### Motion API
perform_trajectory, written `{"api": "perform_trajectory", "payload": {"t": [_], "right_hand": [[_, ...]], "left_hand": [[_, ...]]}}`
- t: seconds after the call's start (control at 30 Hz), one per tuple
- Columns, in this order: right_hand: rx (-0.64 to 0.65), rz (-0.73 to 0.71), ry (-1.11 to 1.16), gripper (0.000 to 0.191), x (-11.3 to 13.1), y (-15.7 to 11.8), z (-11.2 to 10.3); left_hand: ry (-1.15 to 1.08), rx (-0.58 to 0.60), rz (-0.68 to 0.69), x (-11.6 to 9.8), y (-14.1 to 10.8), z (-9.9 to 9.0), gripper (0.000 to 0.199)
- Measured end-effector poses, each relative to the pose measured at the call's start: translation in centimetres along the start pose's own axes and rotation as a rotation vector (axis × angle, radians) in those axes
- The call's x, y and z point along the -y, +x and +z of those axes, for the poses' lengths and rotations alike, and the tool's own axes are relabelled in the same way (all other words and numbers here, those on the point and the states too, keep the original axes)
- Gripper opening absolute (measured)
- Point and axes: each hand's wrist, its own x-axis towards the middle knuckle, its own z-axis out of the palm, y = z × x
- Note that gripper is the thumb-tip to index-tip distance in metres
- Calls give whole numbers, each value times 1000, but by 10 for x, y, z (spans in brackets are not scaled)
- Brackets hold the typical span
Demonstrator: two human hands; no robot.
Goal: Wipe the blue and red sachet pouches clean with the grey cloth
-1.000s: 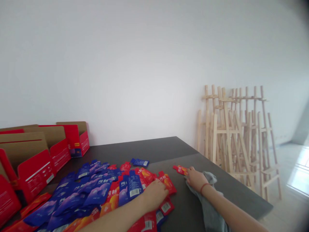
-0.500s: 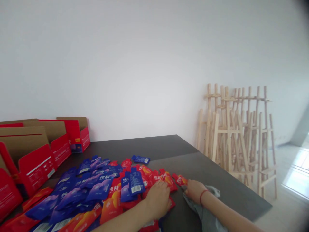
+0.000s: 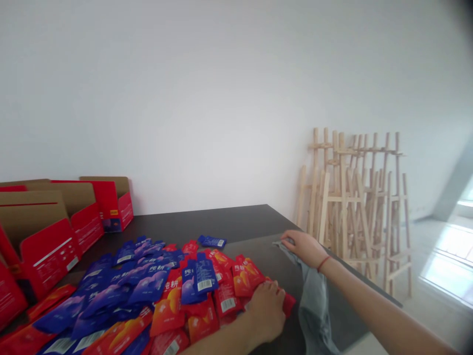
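My left hand [image 3: 266, 310] is closed over a red pouch [image 3: 289, 304] at the right edge of the heap; part of that pouch is hidden under the fingers. Beside it, my right hand [image 3: 305, 248], with a red string at the wrist, pinches the upper edge of a grey plastic bag [image 3: 314, 305]. The bag hangs down slack from the fingers along the table's right side. Loose red-and-orange pouches [image 3: 168, 308] and blue-purple pouches [image 3: 150, 286] lie piled to the left of my left hand.
Open red cardboard boxes [image 3: 50, 251] with brown insides stand in a row at the left. One blue pouch [image 3: 212, 241] lies behind the heap on the dark table [image 3: 236, 219]. Wooden easels [image 3: 343, 207] lean by the white wall beyond the table's right edge.
My right hand has risen away from the red pouch near it and now pulls the grey bag's edge up and back. My left hand has shifted right, onto a red pouch.
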Motion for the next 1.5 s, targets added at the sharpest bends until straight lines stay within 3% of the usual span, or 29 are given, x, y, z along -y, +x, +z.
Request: {"api": "perform_trajectory", "payload": {"t": [0.17,0.27,0.43,0.5,0.57,0.7,0.83,0.93,1.07,1.17,1.5], "right_hand": [[91,-198,-32,23,5,-9,22],[147,-260,-24,24,3,-36,40],[258,-352,178,25,-7,-88,68],[248,-341,254,27,-8,-97,79],[212,-285,260,25,-4,-93,88],[121,-146,161,17,7,-59,100],[98,-117,140,20,11,-40,101],[123,-156,149,18,12,-56,94],[226,-232,193,21,13,-92,84],[261,-223,190,22,10,-100,83],[80,-91,-18,18,-13,-33,110]], "left_hand": [[-8,-77,189,-16,5,23,61],[32,-183,302,-19,9,39,43],[242,-405,236,-25,17,98,19],[248,-430,182,-26,20,121,15],[240,-390,163,-25,20,132,12],[284,-233,258,-23,9,118,15],[296,-160,216,-28,-7,95,29],[299,-184,204,-33,-9,95,30],[310,-282,199,-37,5,109,24],[318,-311,175,-40,14,113,22],[267,-65,219,-37,-4,72,22]]}}
